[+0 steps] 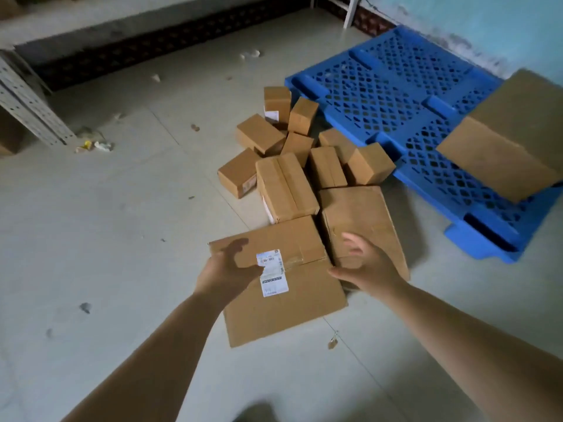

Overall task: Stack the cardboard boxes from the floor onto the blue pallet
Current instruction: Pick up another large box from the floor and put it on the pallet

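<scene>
A big flat cardboard box point(283, 303) with a white shipping label lies on the floor just in front of me. My left hand point(227, 269) hovers over its left part, fingers spread, holding nothing. My right hand point(364, 264) is open above the box's right corner and a squarer box point(359, 214) beside it. Behind them lie several smaller cardboard boxes point(286, 187) in a loose heap. The blue pallet point(393, 95) sits at the upper right with one large box point(505, 147) resting on its near right part.
A perforated metal shelf post point(27, 108) stands at the left. Scraps of paper and litter point(97, 145) dot the grey floor. A white frame leg point(350, 12) and a turquoise wall point(487, 22) lie behind the pallet.
</scene>
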A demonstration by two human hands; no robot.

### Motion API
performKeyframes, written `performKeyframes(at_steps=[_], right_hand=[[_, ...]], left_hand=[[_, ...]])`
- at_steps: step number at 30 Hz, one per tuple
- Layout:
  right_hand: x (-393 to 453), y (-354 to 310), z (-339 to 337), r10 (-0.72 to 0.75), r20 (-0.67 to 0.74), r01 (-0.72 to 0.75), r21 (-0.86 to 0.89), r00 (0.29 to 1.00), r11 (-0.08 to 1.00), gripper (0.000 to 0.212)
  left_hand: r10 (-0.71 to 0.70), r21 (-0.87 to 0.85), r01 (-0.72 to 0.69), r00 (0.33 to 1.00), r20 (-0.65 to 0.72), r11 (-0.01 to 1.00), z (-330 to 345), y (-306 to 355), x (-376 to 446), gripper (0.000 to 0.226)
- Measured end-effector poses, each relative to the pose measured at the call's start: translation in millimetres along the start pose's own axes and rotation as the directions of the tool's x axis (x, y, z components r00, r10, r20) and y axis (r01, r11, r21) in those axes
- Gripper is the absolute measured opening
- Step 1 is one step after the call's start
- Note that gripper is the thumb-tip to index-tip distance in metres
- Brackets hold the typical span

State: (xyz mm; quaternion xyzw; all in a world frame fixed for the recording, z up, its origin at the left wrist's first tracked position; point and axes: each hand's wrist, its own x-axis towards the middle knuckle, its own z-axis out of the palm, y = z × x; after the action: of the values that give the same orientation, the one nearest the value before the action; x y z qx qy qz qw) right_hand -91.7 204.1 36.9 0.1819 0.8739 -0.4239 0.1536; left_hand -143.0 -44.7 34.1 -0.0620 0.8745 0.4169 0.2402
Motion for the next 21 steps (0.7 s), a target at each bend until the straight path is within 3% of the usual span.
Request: performKeyframes(at_steps=[7,12,16,21], right_hand=[[66,135,99,0.138,-0.003,-0.138,0.045,0.990,0.989,0.089],[88,202,136,0.302,0.017,-0.300,-0.053,0.953,0.952,0.096],[95,236,152,0.357,-0.037,-0.359,-0.119,0.933,0.926,0.091],[98,245,160,0.367,-0.053,-0.366,0.037,0.929,0.930,0.070]], left_hand=[[-0.156,0.001,0.157,0.987,-0.031,0.988,93,-132,57,0.064],[-0.347,0.001,0.348,0.933,-0.092,0.937,132,-208,76,0.079],[-0.530,-0.112,0.524,0.847,-0.042,0.845,157,-235,77,0.070],[-0.578,-0.302,0.562,0.815,0.041,0.770,168,-242,81,0.062]])
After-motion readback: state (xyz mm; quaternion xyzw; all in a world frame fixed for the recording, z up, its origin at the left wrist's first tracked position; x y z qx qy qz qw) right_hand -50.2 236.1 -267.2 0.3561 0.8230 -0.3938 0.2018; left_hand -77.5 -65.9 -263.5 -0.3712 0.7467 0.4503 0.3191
